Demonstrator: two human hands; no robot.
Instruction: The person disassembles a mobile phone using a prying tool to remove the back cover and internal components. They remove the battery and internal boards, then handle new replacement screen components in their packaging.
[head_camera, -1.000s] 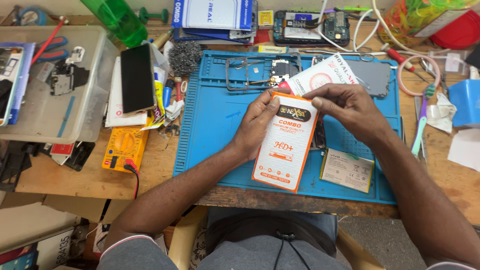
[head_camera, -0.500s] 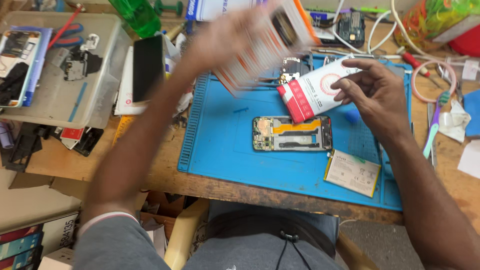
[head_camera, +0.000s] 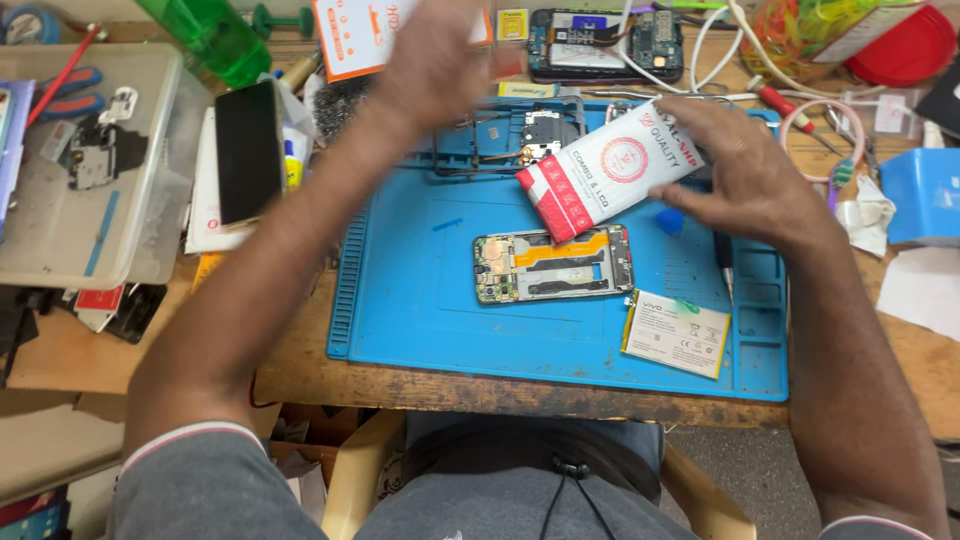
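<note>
My left hand (head_camera: 440, 65) is blurred, up at the far edge of the bench. It lies over an orange-and-white flat box (head_camera: 355, 35), and I cannot tell whether the fingers still grip it. My right hand (head_camera: 755, 185) holds the right end of a white packet with a red end (head_camera: 600, 175), just above the blue work mat (head_camera: 420, 320). An opened phone body (head_camera: 553, 265) with an orange flex strip lies flat on the mat below the packet. A white battery (head_camera: 678, 335) lies near the mat's front right corner.
A black phone (head_camera: 248, 150) rests on papers left of the mat, beside a clear plastic bin (head_camera: 90, 170). A green bottle (head_camera: 210, 35) stands at the back left. Another opened phone (head_camera: 600, 40), cables and a red lid (head_camera: 905, 50) crowd the back. A blue box (head_camera: 925, 195) sits at the right.
My left hand has carried the orange-and-white box from the mat up to the far edge. My right hand kept the white-and-red packet. The opened phone body now shows on the mat.
</note>
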